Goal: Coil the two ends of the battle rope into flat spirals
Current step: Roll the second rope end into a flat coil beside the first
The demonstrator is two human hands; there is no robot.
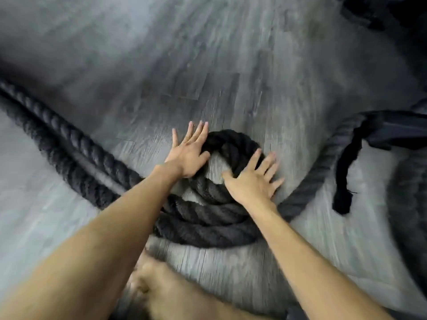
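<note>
**First spiral loose, both palms shaping it**

Far left, two straight runs of battle rope [57, 135] lie uncoiled on the grey floor [208, 54]. The left hand [188, 155] lies flat, fingers straight, gripping nothing, probably nudging the outer turn inward. The spiral [208, 213] sits centre, floor showing through its gappy middle. The right hand [254, 179] is splayed and pins the right side flat. The feed strand [323, 162] arcs off right.
</note>
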